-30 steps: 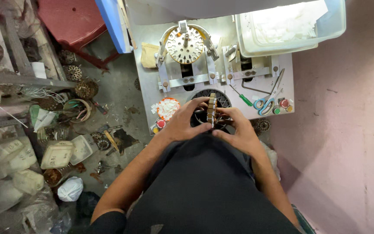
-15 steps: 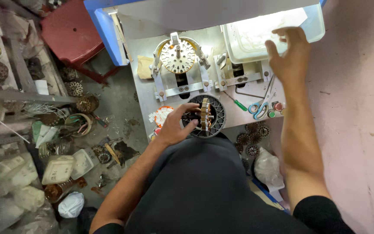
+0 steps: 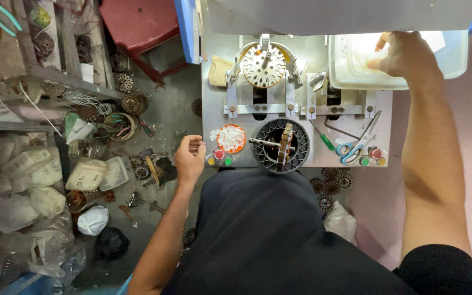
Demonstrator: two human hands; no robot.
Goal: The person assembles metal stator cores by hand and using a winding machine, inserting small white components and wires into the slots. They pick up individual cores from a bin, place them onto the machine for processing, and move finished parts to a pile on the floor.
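Observation:
I look down over a metal workbench (image 3: 214, 114). A dark round holder (image 3: 279, 145) near its front edge carries a motor core with a shaft. My left hand (image 3: 190, 158) hangs off the bench's left edge, fingers loosely curled, nothing visible in it, next to a small orange dish (image 3: 230, 138) of white bits. My right hand (image 3: 402, 54) reaches into a clear plastic tub (image 3: 454, 54) at the back right, fingers bent onto the white material inside; whether it grips any is hidden. A round stator (image 3: 263, 65) sits clamped at the back.
Blue-handled scissors (image 3: 353, 148), a green screwdriver (image 3: 323, 139) and coloured push buttons (image 3: 372, 155) lie on the bench. A red plastic stool (image 3: 137, 27) stands at the back left. Shelves and the floor at left hold coils, bags and scrap parts.
My left hand has let go of the round holder and pulled back off the bench's left edge. My right hand went from the holder up into the clear tub.

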